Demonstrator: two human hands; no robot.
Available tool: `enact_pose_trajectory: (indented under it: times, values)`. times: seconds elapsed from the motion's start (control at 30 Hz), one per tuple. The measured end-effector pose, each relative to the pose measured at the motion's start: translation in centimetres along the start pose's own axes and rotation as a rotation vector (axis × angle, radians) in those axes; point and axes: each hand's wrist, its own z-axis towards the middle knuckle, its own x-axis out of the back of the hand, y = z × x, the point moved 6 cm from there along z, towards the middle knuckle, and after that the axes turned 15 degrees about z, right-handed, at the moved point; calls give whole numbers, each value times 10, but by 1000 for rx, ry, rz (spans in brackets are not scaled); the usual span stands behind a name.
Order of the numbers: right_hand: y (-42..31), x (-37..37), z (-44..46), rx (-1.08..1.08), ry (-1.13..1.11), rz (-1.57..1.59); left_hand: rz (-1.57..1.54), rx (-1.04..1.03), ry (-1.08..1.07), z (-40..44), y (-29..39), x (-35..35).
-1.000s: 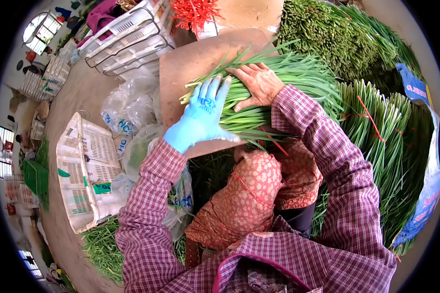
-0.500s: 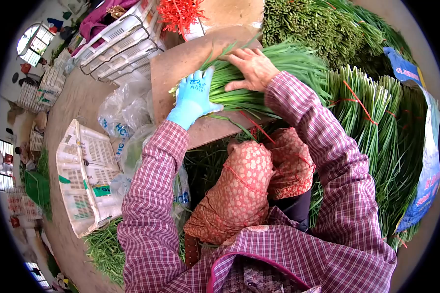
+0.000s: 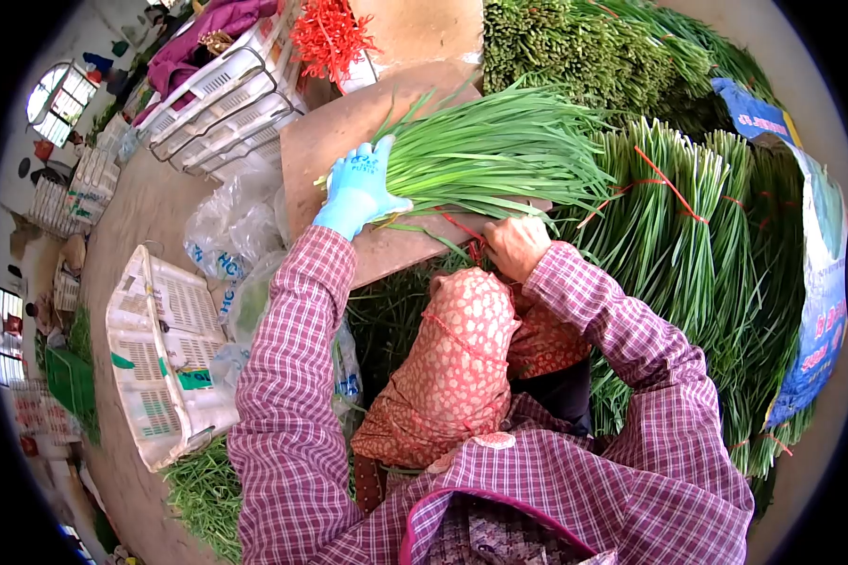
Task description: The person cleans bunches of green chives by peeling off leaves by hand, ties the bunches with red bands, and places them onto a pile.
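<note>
A loose bunch of garlic chives (image 3: 499,151) lies across a brown board (image 3: 316,141) in front of me. My left hand (image 3: 360,188), in a light blue glove, presses on the stem end of the bunch, its thumb and fingers around it. Below the leaves, at the board's near edge, my right hand (image 3: 516,247) is bare and closed, with its fingers curled at a red tie (image 3: 462,229). That tie runs from under the chives down over the edge. The fingertips are partly hidden, and the leaf end of the bunch fans out above this hand.
Tied chive bundles (image 3: 674,217) stand at the right beside a blue printed sack (image 3: 810,348). More bundles (image 3: 584,66) are stacked behind the board. Red ties (image 3: 330,38) hang at the back. White crates (image 3: 174,358) and clear plastic bags (image 3: 240,217) are on the left.
My right hand has left the top of the chives and come down to the red tie at the board's near edge. My left hand stays on the stem end.
</note>
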Motion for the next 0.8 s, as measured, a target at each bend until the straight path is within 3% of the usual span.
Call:
enact_pose_trajectory:
  times: [0.27,0.5,0.63,0.8]
  values:
    - [-47,31,20,272,248,126,-8,4,42,-1,1,2]
    - [-39,52,32,292,410,220,9,11,17,1,1,-1]
    - [-48,49,39,425,350,419,7,10,18,1,1,-2]
    - [-79,35,50,564,364,428,17,18,84,5,-1,-7]
